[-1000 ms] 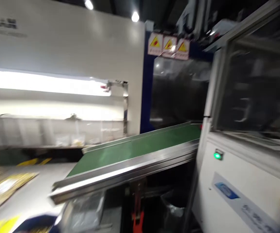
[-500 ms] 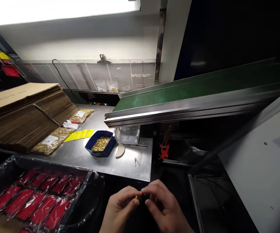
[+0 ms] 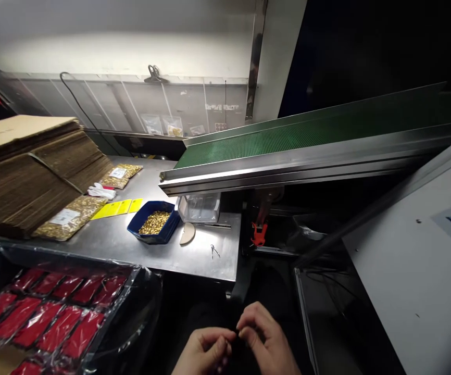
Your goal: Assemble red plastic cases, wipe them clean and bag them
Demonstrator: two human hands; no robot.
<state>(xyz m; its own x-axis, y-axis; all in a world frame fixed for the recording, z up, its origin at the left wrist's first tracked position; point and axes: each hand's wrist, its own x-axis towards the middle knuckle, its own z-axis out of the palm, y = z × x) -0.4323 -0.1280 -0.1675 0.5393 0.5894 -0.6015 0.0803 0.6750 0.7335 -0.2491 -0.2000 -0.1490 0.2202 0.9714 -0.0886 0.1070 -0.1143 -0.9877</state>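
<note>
Low in the picture, my left hand (image 3: 207,350) and my right hand (image 3: 265,337) are close together over a dark area in front of the steel table. Thumb and forefinger of each are pinched, their tips nearly meeting. Whatever lies between the fingertips is too small and dark to name. On the table beyond stands a blue bin (image 3: 154,239) holding many small gold-coloured metal pieces (image 3: 154,222). Beside it lie a tan half-round piece (image 3: 187,234) and a small metal tool (image 3: 214,251).
At left, a plastic-lined box (image 3: 132,281) holds several red wrapped packs (image 3: 55,325). Behind it are stacked cardboard (image 3: 41,172), bags of gold pieces (image 3: 69,217) and yellow cards (image 3: 118,207). A green conveyor (image 3: 249,143) slopes up rightward above a clear bin (image 3: 200,208).
The view has shifted, so the table and conveyor sit further left and higher. A small gold piece seen at my left fingertips before is now out of sight. Both hands stay pinched together.
</note>
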